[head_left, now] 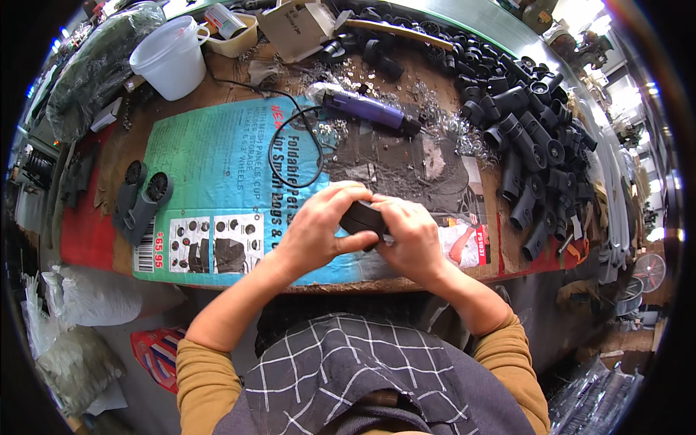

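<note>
Near the front edge of the table, my left hand [324, 226] and my right hand [408, 230] both close around a black plastic part [359, 220]. Its surface is dark and rounded, with a seam across it; the fingers hide much of its shape. Beneath the hands lies a flattened printed cardboard sheet [210, 159], blue-green on its left and dark on its right. Beyond them rests a purple corded electric screwdriver [366, 110], its bit end toward the right. To the left, dark grey wheel brackets with small wheels [143, 206] lie side by side on the sheet.
A large heap of black plastic wheel brackets [533, 130] covers the right side. Small metal hardware [453, 119] is scattered beside it. At the back stand a white bucket [171, 64], a cream tub [235, 42] and a cardboard box [296, 30]. The screwdriver's black cord [274, 148] loops across the sheet.
</note>
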The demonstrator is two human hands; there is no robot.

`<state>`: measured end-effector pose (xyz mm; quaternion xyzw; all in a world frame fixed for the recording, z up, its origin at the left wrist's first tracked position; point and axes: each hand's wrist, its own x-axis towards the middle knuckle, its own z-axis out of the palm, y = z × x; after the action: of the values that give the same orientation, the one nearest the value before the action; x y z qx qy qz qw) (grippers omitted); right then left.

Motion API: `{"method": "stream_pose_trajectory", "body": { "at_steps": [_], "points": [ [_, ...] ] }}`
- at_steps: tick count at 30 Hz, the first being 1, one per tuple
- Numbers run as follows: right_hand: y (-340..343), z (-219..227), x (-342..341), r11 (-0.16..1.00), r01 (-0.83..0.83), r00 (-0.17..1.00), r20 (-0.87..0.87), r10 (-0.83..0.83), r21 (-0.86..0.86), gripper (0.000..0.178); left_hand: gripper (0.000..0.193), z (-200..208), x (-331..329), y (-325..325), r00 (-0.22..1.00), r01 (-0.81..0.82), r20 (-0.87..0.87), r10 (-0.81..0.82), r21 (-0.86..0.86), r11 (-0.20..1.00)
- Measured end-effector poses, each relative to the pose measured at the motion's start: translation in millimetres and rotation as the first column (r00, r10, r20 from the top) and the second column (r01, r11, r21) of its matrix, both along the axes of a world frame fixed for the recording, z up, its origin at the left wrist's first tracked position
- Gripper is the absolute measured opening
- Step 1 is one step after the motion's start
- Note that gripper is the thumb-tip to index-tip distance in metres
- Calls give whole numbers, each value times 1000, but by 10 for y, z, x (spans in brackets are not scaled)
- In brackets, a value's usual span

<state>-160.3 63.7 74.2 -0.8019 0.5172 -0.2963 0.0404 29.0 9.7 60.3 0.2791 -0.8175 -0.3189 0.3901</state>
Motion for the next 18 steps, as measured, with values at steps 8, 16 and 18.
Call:
{"method": "stream_pose_trajectory", "body": {
  "at_steps": [8,16,18],
  "points": [
    [44,-415,382,971,22,946,-308,-97,-238,16,80,-640,-254,145,952,-265,-82,294,260,929],
    [-1268,-423,-180,987,140,970,190,-152,77,6,52,-548,-209,-182,985,-170,12,173,246,954],
    [-1671,-530,-204,991,116,992,34,-118,67,5,53,-500,-214,-153,987,-160,60,150,276,948]
  ]
}}
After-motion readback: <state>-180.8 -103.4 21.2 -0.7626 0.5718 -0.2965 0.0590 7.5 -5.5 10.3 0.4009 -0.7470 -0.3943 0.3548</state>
